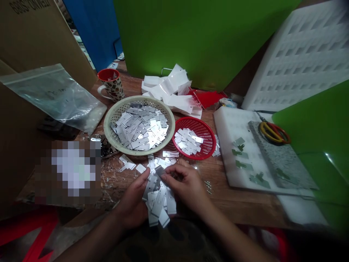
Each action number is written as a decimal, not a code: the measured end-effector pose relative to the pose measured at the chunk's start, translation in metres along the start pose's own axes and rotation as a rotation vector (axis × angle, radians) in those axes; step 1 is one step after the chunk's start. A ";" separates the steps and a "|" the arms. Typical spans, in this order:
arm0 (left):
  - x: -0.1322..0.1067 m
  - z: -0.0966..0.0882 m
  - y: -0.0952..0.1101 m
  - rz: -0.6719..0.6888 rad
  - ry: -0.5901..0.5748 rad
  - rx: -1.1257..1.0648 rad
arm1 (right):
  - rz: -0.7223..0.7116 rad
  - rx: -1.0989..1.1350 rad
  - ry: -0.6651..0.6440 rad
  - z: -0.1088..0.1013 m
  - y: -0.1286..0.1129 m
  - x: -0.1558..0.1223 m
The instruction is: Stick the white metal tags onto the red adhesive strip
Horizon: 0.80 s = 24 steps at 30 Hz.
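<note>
My left hand (135,203) cups a loose pile of small flat metal plates (159,202), some with holes and folded ends. Between thumb and fingers, my right hand (188,183) pinches one metal plate (160,171) above the top of that pile. Just beyond my hands, more plates (127,163) lie scattered on the wooden table. A cream plastic basket (107,127) behind them is heaped with similar plates. To its right stands a smaller red basket (209,140) holding fewer plates.
A patterned mug (114,85) and a clear plastic bag (57,96) stand at left. White paper strips (171,91) lie behind the baskets. On the right, a white foam block (226,145) carries metal pieces and yellow-and-red-handled scissors (268,133). Small pins (208,186) lie near my right hand.
</note>
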State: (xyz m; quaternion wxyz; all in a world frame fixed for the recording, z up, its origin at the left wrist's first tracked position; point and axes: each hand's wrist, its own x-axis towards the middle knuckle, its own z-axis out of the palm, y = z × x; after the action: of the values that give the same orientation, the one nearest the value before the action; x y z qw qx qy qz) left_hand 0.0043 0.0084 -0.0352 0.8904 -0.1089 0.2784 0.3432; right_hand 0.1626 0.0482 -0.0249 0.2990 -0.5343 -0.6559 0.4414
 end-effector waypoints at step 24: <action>0.002 0.000 0.005 0.058 0.049 0.114 | 0.174 0.487 0.205 -0.025 0.010 -0.010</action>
State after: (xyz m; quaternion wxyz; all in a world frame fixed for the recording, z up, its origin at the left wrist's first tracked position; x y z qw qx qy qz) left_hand 0.0017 0.0134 -0.0359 0.8778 -0.0580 0.3223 0.3497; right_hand 0.1914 0.0452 -0.0220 0.4446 -0.5430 -0.4485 0.5535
